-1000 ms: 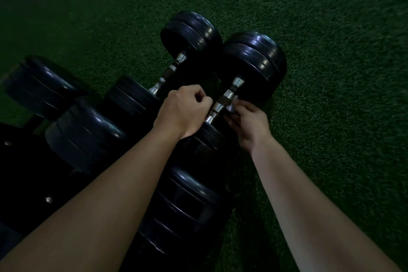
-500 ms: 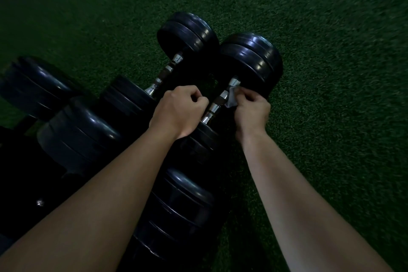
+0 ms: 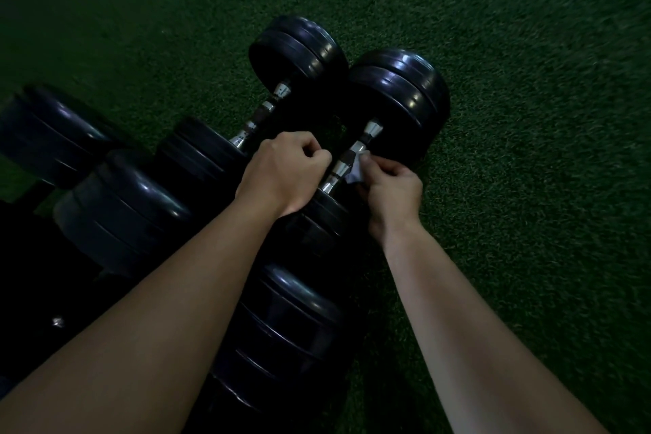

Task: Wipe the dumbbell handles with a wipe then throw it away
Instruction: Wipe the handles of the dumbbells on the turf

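While our right hand [image 3: 391, 192] pinches the white wipe [image 3: 354, 173] against the dumbbell handle [image 3: 339, 170], our left hand [image 3: 281, 176] curls beside it; whether its grip holds anything we cannot tell.

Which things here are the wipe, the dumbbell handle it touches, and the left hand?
wipe [image 3: 354, 171], head view, its white crumpled middle.
handle [image 3: 340, 169], head view, chrome sleeve beside the wipe.
left hand [image 3: 281, 174], head view, its back.
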`<state>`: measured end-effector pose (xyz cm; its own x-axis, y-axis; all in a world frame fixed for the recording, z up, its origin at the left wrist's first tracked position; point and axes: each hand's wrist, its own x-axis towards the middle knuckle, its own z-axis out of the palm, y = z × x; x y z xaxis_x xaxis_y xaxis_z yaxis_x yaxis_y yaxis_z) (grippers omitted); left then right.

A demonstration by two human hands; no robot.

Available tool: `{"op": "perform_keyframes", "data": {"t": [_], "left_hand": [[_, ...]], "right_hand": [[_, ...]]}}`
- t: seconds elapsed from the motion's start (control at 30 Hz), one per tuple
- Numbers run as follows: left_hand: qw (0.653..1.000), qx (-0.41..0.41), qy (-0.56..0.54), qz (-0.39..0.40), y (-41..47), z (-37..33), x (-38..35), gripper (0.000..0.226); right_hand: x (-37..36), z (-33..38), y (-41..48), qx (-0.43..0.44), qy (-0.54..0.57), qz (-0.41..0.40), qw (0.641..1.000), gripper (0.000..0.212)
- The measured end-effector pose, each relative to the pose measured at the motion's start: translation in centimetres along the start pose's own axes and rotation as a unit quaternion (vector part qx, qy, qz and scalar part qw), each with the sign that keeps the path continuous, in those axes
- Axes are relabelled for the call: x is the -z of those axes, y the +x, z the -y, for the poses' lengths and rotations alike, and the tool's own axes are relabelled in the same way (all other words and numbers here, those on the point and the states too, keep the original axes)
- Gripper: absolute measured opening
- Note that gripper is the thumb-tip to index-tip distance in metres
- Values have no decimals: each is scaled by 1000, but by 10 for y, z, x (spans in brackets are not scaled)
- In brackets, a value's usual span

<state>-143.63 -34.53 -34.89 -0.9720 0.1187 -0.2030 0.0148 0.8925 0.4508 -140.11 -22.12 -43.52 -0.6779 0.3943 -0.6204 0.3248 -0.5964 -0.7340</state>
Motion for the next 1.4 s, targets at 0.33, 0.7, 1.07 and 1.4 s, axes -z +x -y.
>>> {"op": "perform_keyframes", "data": {"t": [0.33, 0.7, 1.07, 1.4], "left_hand": [[1000, -4, 1, -6, 0, 0, 0, 19], [1000, -9, -12, 11, 0, 1, 2, 20], [1000, -6, -18, 11, 1, 2, 1, 20], [1000, -8, -23, 7, 0, 1, 1, 20]], "right_hand": [[10, -7, -19, -86, -116, 149, 978, 23], [15, -9, -5, -131, 31, 152, 979, 9], [0, 13, 22, -56, 164, 83, 981, 11], [-8, 17, 18, -64, 144, 69, 985, 25]]}}
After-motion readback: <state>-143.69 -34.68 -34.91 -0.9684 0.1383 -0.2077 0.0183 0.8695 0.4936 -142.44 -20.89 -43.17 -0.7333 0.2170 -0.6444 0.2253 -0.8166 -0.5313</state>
